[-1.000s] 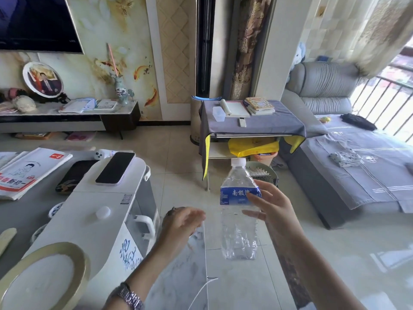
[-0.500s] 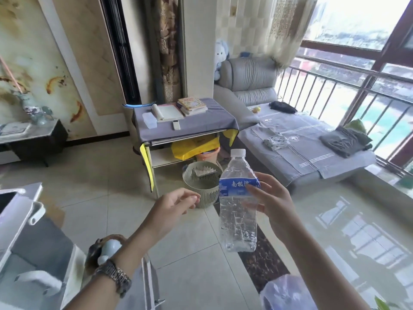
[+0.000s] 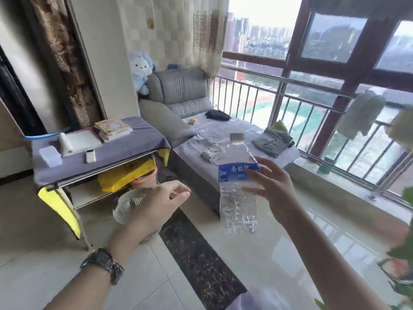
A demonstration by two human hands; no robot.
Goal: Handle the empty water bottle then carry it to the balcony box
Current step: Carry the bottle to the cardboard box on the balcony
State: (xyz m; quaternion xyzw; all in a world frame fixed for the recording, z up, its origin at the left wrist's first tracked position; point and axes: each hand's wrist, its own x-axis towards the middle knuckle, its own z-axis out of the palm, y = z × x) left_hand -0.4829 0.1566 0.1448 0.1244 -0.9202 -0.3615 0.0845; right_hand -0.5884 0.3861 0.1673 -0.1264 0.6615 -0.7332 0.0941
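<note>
Single head-worn wide-angle view, no second camera to overlap with. It looks forward and slightly down from standing height, facing the balcony railing and grey sofa across the tiled floor. Both forearms enter from the bottom edge, close to the lens; frame edges show blur and bending

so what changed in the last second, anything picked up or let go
The view swung right, from the TV wall and white counter toward the balcony railing; the sofa and side table slid left in frame. Nothing was picked up or released. The right hand keeps its grip on the upright bottle; the left hand stays empty beside it.
</note>
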